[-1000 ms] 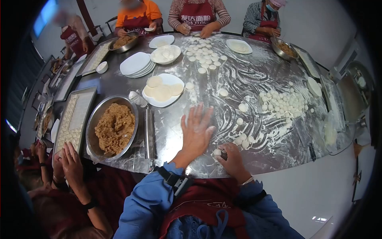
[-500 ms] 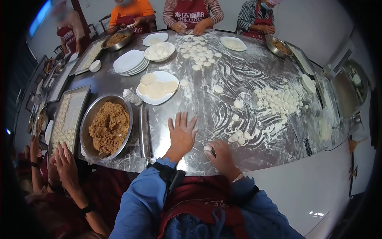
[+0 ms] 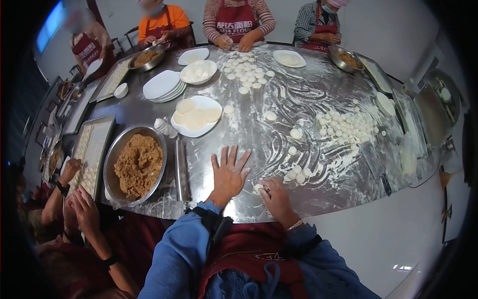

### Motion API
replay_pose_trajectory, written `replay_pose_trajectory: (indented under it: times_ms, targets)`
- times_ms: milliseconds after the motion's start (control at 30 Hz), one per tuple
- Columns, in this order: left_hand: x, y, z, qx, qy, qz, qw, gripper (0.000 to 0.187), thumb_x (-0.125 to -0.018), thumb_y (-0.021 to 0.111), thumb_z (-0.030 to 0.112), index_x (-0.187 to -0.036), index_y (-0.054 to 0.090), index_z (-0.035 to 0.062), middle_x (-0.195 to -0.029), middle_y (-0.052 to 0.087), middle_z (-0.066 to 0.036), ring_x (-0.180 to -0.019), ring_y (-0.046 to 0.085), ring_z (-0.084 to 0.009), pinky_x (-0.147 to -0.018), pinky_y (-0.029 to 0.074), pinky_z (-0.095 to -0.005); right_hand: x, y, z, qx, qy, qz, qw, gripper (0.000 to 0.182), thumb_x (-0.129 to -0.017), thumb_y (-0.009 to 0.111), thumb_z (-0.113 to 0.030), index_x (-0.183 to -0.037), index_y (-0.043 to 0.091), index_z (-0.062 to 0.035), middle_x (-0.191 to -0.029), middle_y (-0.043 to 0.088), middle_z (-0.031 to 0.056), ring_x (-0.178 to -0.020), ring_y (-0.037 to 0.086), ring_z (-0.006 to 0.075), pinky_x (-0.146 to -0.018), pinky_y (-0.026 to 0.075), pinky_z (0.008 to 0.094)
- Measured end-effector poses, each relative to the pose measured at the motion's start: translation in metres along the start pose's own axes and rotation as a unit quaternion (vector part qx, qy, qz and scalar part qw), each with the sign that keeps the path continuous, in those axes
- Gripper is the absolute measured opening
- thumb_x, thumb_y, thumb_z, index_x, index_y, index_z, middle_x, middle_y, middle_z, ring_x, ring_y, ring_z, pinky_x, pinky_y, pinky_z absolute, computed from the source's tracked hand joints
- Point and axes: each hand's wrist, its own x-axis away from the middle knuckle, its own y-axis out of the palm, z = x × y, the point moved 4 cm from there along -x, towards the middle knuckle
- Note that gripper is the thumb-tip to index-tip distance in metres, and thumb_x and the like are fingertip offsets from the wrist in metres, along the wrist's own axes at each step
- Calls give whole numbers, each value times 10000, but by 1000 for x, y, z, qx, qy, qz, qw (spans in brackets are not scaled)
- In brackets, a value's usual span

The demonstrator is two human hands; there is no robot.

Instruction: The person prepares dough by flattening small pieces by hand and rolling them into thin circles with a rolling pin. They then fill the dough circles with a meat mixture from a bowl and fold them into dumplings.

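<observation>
Our left hand (image 3: 228, 172) lies flat, fingers spread, on the floured table (image 3: 318, 94); right hand (image 3: 273, 193) pinches 1 dough piece (image 3: 258, 188), steadying it.

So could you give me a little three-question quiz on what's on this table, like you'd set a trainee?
1. True or false: the left hand lies flat, fingers spread, on the floured table.
2. What does the right hand touch? A) rolling pin B) small dough piece C) plate
3. Fill in: the metal bowl beside the rolling pin holds brown ____.

Key
1. True.
2. B: a dough piece sits at its fingertips.
3. Filling.
</observation>
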Motion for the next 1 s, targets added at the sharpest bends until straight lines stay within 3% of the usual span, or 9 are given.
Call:
replay_pose_trajectory:
  times_ms: [133, 200, 467, 567, 667, 700, 800, 933, 1000]
  targets:
    - [-6, -19, 41, 69, 23, 45, 996, 574, -879, 552, 353, -1415, 356, 289, -1479, 283, -126, -1355, 234, -385, -1050, 145, -640, 4, -15, 13, -20, 47, 19, 998, 236, -814, 610, -81, -1046, 602, -42, -1062, 563, 152, -973, 547, 333, -855, 446, 413]
    - [-10, -24, 68, 100, 58, 42, 992, 571, -879, 552, 349, -1412, 362, 276, -1483, 270, -126, -1355, 225, -396, -1051, 140, -639, 1, -40, 13, 108, 0, 122, 987, 278, -780, 607, -57, -1057, 603, -54, -1087, 560, 133, -1034, 516, 328, -896, 414, 429]
    - [-15, 32, 81, 91, 124, -21, 988, 560, -884, 544, 339, -1411, 361, 289, -1477, 287, -118, -1365, 222, -379, -1057, 137, -633, -19, -67, 25, 269, 7, 49, 962, 336, -674, 673, -59, -998, 582, -62, -1055, 562, 122, -1022, 515, 321, -861, 407, 417]
    - [-7, 23, 66, 95, 95, -22, 991, 561, -885, 538, 341, -1413, 358, 287, -1474, 293, -119, -1367, 218, -379, -1060, 133, -629, -18, -66, 19, 240, 25, 35, 970, 327, -674, 696, -66, -974, 568, -55, -1017, 564, 122, -966, 546, 306, -826, 435, 393]
    - [3, 20, 35, 71, 70, -10, 995, 563, -880, 542, 334, -1411, 361, 280, -1462, 306, -138, -1360, 225, -383, -1059, 136, -625, -5, -49, 2, -57, 156, 18, 986, 302, -694, 689, -58, -956, 541, -31, -941, 552, 145, -847, 565, 334, -756, 469, 393]
    - [4, 17, 28, 60, 61, -7, 996, 564, -878, 544, 332, -1410, 364, 278, -1457, 311, -145, -1355, 232, -386, -1057, 139, -625, 0, -38, 5, -60, 159, 14, 985, 302, -694, 689, -58, -956, 541, -31, -941, 552, 145, -847, 565, 334, -756, 469, 393]
    - [6, 11, 22, 59, 49, 0, 997, 564, -872, 553, 324, -1404, 377, 266, -1451, 315, -153, -1349, 237, -395, -1054, 140, -627, 2, -9, 3, 75, -52, 20, 996, 335, -698, 721, -81, -971, 532, -29, -909, 564, 142, -849, 568, 315, -764, 464, 394]
    - [-3, -11, 40, 99, 33, 23, 994, 573, -861, 577, 300, -1399, 384, 258, -1460, 300, -148, -1350, 232, -403, -1054, 144, -630, 5, -17, 7, -1, 13, -11, 1000, 312, -702, 707, -79, -953, 528, -33, -915, 564, 141, -846, 557, 326, -767, 457, 403]
    - [-12, -26, 64, 117, 54, 38, 991, 591, -855, 587, 302, -1404, 374, 259, -1471, 281, -143, -1351, 234, -397, -1056, 145, -631, 7, -42, 21, -33, 102, 59, 993, 316, -690, 717, -83, -954, 550, -34, -930, 571, 126, -872, 560, 299, -784, 454, 387]
